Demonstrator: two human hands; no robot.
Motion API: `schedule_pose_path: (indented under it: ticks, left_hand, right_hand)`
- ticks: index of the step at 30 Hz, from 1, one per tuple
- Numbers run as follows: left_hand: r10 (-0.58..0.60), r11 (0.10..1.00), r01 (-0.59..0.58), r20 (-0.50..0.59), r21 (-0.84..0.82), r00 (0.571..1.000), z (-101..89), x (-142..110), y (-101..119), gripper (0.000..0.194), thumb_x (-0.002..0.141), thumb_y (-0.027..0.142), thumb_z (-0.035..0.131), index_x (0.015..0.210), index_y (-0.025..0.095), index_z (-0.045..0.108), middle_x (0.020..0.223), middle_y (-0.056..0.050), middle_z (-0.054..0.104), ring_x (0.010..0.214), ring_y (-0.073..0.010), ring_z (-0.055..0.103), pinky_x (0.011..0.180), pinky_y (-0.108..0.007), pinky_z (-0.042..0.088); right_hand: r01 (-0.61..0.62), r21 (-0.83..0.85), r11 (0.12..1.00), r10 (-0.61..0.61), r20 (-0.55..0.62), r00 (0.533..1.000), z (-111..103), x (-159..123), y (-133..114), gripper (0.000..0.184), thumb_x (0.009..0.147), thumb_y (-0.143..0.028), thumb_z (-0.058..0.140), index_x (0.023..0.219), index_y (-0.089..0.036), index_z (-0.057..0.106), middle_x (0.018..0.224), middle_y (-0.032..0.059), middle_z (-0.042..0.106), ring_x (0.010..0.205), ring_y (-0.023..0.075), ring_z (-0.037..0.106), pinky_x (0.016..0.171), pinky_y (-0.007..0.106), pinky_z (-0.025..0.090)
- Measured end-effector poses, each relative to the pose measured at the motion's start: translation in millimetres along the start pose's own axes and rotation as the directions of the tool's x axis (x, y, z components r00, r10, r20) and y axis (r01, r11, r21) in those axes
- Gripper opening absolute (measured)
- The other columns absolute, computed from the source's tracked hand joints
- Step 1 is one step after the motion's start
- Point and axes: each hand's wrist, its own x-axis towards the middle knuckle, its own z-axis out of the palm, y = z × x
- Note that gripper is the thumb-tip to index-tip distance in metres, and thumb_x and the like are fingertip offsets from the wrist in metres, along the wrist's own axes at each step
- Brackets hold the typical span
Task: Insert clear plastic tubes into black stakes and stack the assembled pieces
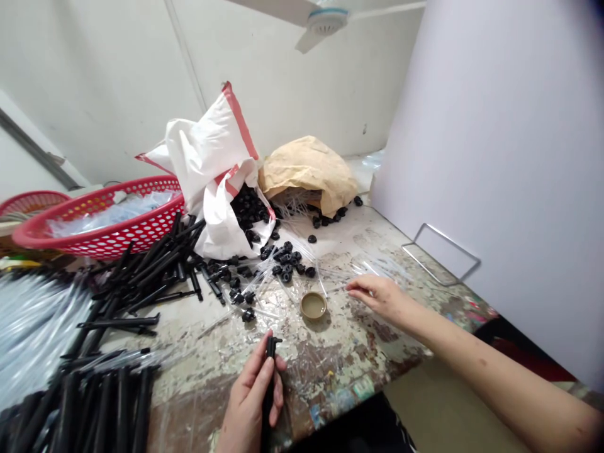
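My left hand (259, 390), at the table's front edge, is wrapped round a black plastic tube (270, 349) with a small side nozzle at its upper end. The tube stands nearly upright, its lower part hidden by the fingers. My right hand (377, 296) reaches in from the right, thumb and fingers pinched at the end of a thin clear tube (336, 289) just above the tabletop. Between the hands sits a small round bowl (313, 306) with liquid in it. Black ribbed caps (286, 255) and loose clear tubes (377, 264) lie beyond it.
A white sack (207, 170) spills black caps, beside a tan bag (309, 167) of clear tubes. At left are a red basket (117, 245), piled black tubes (155, 264) and plastic-wrapped bundles (38, 333). A wire stand (441, 255) adjoins the white panel (491, 157) at right.
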Motion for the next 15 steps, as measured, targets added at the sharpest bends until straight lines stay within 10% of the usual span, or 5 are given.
schedule_pose_path:
  ticks: [15]
  left_hand:
    - [0.019, 1.000, -0.015, 0.167, -0.022, 0.986, -14.3, 4.3, -13.2, 0.053, 0.080, 0.040, 0.058, 0.128, 0.020, 0.046, 0.079, -0.003, 0.061, 0.047, -0.0053, 0.046, 0.035, -0.015, 0.032]
  right_hand:
    - [0.319, -0.455, 0.832, -0.295, 0.124, 0.947, 26.5, 25.0, -53.0, 0.019, 0.080, -0.005, 0.053, 0.073, -0.019, 0.065, 0.075, 0.0034, 0.062, 0.074, 0.0171, 0.048, 0.075, 0.033, 0.024]
